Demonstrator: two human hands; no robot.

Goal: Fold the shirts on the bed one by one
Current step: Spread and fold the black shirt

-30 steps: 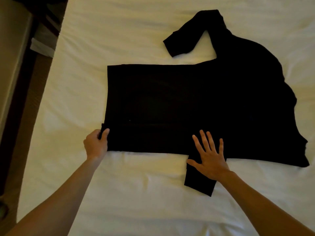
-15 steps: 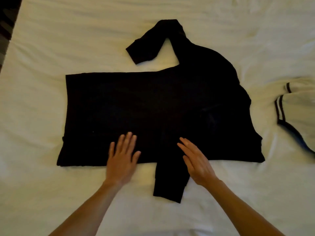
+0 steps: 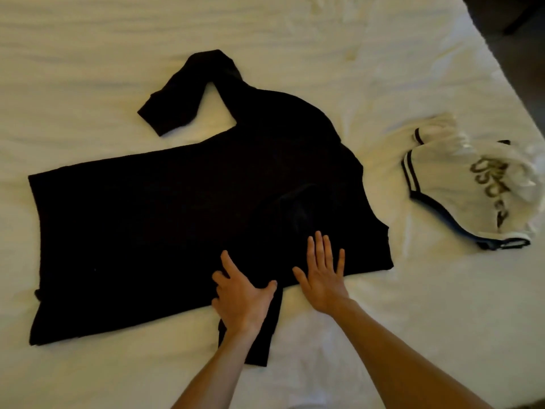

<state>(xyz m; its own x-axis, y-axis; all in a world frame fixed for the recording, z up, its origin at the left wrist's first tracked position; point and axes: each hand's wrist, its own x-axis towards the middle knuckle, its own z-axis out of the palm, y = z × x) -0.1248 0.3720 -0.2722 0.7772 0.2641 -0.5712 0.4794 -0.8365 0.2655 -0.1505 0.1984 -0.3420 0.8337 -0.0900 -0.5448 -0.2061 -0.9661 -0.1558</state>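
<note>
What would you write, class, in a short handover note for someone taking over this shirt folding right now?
Left hand: open, resting on the black shirt at its near edge, above the near sleeve.
Right hand: open, flat on the same shirt.
Done: black shirt spread across the bed.
Left: fold in the far sleeve and near sleeve, fold the body, then fold the crumpled white shirt lying to its right.

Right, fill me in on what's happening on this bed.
A person is folding a black long-sleeved shirt spread on the white bed sheet. The left hand and right hand both press flat on its near edge. A crumpled white shirt with dark striped trim lies unfolded to the right.
</note>
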